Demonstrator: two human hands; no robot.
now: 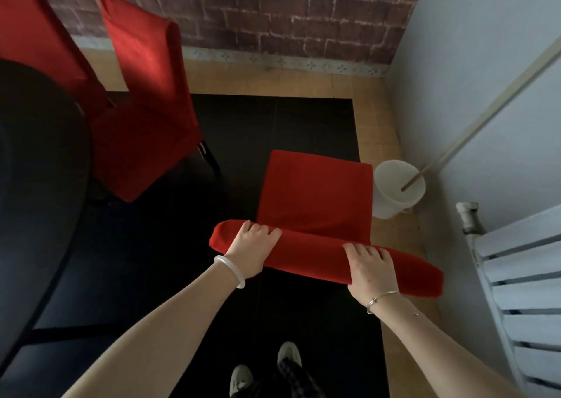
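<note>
A chair with a red cover [315, 194] stands right in front of me, seen from above, its seat pointing away. Both my hands grip the padded top edge of its backrest [315, 253]. My left hand [252, 246] holds the left part, fingers curled over the far side. My right hand [372, 267] holds the right part the same way. A white bangle is on my left wrist and a thin bracelet on my right.
A dark round table [39, 167] fills the left side, with two more red-covered chairs [145, 94] beside it. A white bucket [394, 191] with a mop handle stands by the right wall. A white radiator [528, 291] is at right. A dark rug [273, 124] covers the floor.
</note>
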